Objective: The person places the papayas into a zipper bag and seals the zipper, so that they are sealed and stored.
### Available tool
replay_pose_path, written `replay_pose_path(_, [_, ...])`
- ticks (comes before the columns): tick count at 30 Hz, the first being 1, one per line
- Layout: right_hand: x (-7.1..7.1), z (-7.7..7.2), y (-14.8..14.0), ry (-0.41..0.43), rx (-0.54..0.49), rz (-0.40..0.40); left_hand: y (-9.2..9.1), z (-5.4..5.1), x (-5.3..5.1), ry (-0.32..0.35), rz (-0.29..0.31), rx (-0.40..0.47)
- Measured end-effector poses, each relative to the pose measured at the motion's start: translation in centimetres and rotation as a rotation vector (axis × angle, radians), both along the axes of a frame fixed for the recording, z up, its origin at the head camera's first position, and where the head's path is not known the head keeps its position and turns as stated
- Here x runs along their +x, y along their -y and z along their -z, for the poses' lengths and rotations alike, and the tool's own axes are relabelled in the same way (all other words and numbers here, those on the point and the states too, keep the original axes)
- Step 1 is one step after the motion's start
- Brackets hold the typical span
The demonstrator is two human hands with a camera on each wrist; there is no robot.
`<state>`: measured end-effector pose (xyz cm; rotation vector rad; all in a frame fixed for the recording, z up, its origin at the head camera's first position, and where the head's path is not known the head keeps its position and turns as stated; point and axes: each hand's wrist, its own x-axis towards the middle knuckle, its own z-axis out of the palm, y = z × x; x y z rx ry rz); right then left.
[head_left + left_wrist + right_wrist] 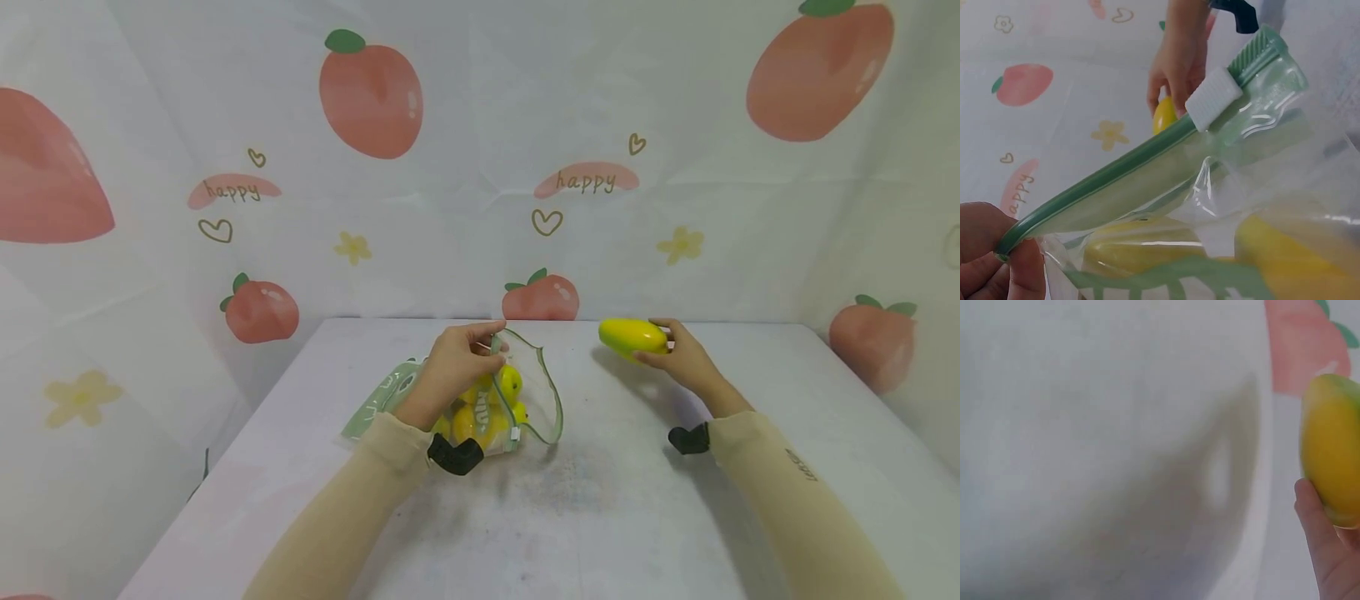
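Note:
A clear slider zip bag [482, 421] stands on the table with its green-edged mouth spread apart. Several yellow toy fruits [465, 423] are inside, some looking like lemons. My left hand [452, 367] pinches one end of the bag's rim; in the left wrist view, the thumb and fingers [1025, 269] grip the green strip, and the white slider [1214, 99] sits toward the other end. To the right of the bag, above the table, my right hand [686, 358] holds a yellow-green toy mango [632, 336] by its right end. The right wrist view shows this mango [1333, 450] in the fingertips.
A flat green printed plastic piece [375, 406] lies left of the bag, partly behind my left forearm. The white table [570, 533] ends at a fruit-printed cloth backdrop [465, 167]. A black strap piece [456, 455] is on each wrist.

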<state>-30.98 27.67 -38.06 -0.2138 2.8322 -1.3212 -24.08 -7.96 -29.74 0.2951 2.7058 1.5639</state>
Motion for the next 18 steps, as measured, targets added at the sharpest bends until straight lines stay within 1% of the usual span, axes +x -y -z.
replay_pose_path(10, [0.8,-1.6,2.3,-0.032,-0.052,-0.035,0.1,0.0,0.1,0.0,0.011,0.016])
replay_pose_path(18, [1.7,-2.6,3.7,-0.084,-0.054,-0.058,0.1,0.1,0.0,0.003,0.007,0.031])
